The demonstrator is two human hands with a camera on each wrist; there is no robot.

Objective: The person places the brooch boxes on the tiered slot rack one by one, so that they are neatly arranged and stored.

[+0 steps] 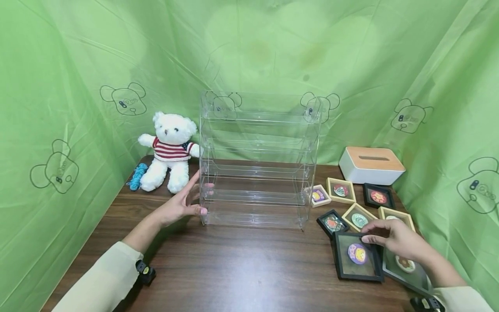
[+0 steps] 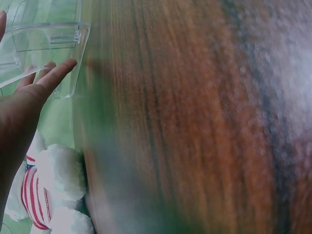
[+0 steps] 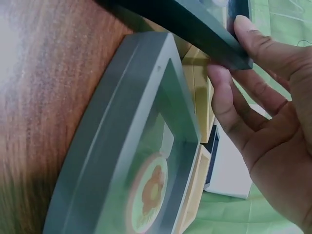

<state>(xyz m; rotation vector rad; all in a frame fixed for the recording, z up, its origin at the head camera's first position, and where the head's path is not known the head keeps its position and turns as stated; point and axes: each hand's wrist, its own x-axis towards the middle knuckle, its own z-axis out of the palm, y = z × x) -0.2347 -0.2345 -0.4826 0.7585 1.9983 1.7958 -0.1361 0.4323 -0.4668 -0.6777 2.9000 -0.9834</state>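
A clear acrylic tiered rack (image 1: 257,197) stands upright on the table. Against its left side lies my left hand (image 1: 177,208), fingers extended along the panel; the left wrist view shows the fingers (image 2: 56,78) touching the clear plastic. My right hand (image 1: 401,238) pinches the far edge of a large black square frame (image 1: 345,271) with a purple round badge inside. In the right wrist view, thumb and fingertips hold that black frame (image 3: 195,24) by a corner. A grey frame (image 3: 109,122) with a round badge sits beside it, partly hidden by my right hand in the head view.
Several smaller frames, wooden (image 1: 341,190) and black (image 1: 378,196), lie at the right. Behind them stands a tissue box (image 1: 372,167) with a wooden lid. A white teddy bear (image 1: 171,149) sits left of the rack, next to blue yarn (image 1: 137,177). Green cloth (image 1: 257,47) surrounds the table.
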